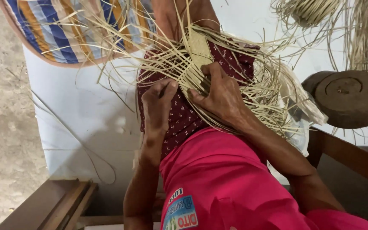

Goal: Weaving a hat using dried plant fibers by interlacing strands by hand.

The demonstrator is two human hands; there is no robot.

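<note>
**Hands on a Part-Woven Strip Mat, Held on the Lap**

The woven patch (199, 51) lies on the person's lap, over a dark red patterned cloth (179, 115) that covers the thighs. The lap appears to serve as the work surface, keeping the patch flat and close to both hands.

Right hand (220, 96): rests on the lower edge of the patch, fingers spread and pressed down onto the crossing strips. This grip seems meant to pin the finished weave so it does not loosen. The hand is closed down on the strips, not lifted clear.

Left hand (158, 102): fingers are curled together beside the patch, thumb and fingertips pinching near one loose strip. Whether a strip is actually caught between them cannot be told.

Loose strips (260, 91) fan out from the patch in all directions, unwoven ends left free, likely so each can be picked up in turn.

Surroundings: a white sheet (77, 110) covers the floor under the work. A striped cloth (56, 34) lies at the upper left. A round dark block (350, 98) sits at the right, with coiled strip bundles (307, 10) above it. A wooden frame (52, 204) shows at the lower left.
</note>
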